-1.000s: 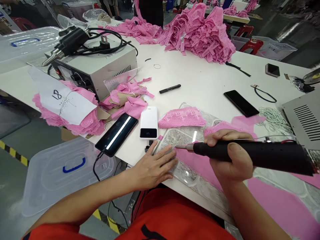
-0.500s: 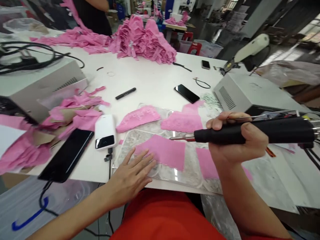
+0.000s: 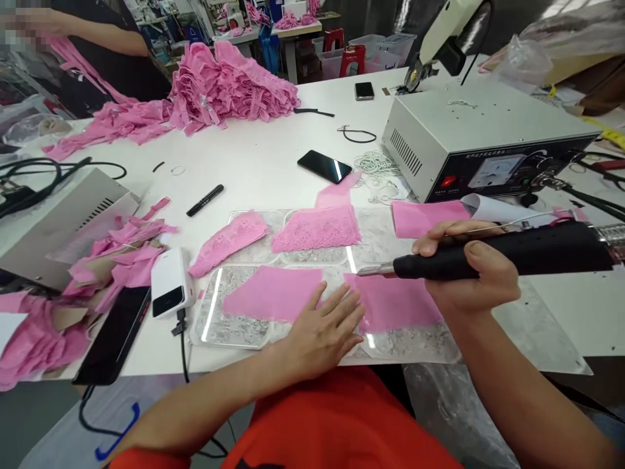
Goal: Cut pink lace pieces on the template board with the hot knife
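My left hand (image 3: 319,335) lies flat with fingers spread, its fingertips over the facing edges of two plain pink fabric pieces, one on the left (image 3: 273,293) and one on the right (image 3: 395,309). My right hand (image 3: 471,280) is wrapped round a black corded hand tool (image 3: 547,251) with a narrow metal tip. That tip is at the upper left corner of the right piece; whether it touches the cloth I cannot tell. Under the fabric is a clear plastic board (image 3: 239,335). Farther back on it are two pink lace pieces, one wide (image 3: 317,231) and one slanted (image 3: 232,241).
A grey metal box with a meter (image 3: 493,150) stands at right. Phones (image 3: 325,167), a black marker (image 3: 205,200) and a white power bank (image 3: 170,280) lie around the board. Pink fabric is heaped (image 3: 234,85) at the back, near another person's arm (image 3: 110,36).
My left hand has moved right, from the left piece's outer edge to its right end. The tool tip has gone from the left piece to the right one. The view has shifted right.
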{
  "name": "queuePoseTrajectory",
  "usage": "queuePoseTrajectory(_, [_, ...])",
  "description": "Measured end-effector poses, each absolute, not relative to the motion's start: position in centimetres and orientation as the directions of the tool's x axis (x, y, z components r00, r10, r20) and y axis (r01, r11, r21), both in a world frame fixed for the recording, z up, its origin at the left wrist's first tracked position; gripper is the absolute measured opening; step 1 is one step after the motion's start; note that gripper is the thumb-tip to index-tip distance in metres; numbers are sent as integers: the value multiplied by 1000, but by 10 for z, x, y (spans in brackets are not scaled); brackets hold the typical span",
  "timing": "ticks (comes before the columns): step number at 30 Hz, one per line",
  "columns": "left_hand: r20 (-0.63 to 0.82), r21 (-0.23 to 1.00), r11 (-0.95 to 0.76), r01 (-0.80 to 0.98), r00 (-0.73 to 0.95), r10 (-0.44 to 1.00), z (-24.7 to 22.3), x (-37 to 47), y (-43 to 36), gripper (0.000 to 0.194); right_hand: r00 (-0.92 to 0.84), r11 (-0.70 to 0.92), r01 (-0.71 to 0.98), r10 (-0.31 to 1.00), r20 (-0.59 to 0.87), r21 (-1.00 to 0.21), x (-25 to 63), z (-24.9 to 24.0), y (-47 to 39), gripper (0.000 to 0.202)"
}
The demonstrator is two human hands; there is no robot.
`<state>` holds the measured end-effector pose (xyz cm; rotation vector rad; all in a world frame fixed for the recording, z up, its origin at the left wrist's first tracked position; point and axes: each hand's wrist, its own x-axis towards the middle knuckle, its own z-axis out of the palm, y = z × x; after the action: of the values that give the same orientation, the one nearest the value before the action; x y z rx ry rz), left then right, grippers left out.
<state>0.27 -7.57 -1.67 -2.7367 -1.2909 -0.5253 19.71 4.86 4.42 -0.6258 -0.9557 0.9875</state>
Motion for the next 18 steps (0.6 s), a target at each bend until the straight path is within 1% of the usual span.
queuePoseTrajectory(3, [331, 68, -634, 770, 582, 743, -21, 2, -76, 42, 235, 431, -419, 902, 362, -799, 201, 47, 53, 14])
queuePoseTrajectory(7, [315, 58, -649, 759, 603, 733, -21, 0, -76, 44, 337, 450, -429, 884, 324, -783, 210, 52, 59, 15])
queuePoseTrajectory(9, [310, 65, -650, 757, 604, 734, -22, -1, -76, 45, 360, 451, -434, 880, 309, -780, 213, 53, 59, 16])
queuePoseTrajectory(18, [296, 61, -642, 764, 601, 743, -24, 1, -79, 49, 238, 432, -452, 902, 361, -781, 194, 46, 51, 13])
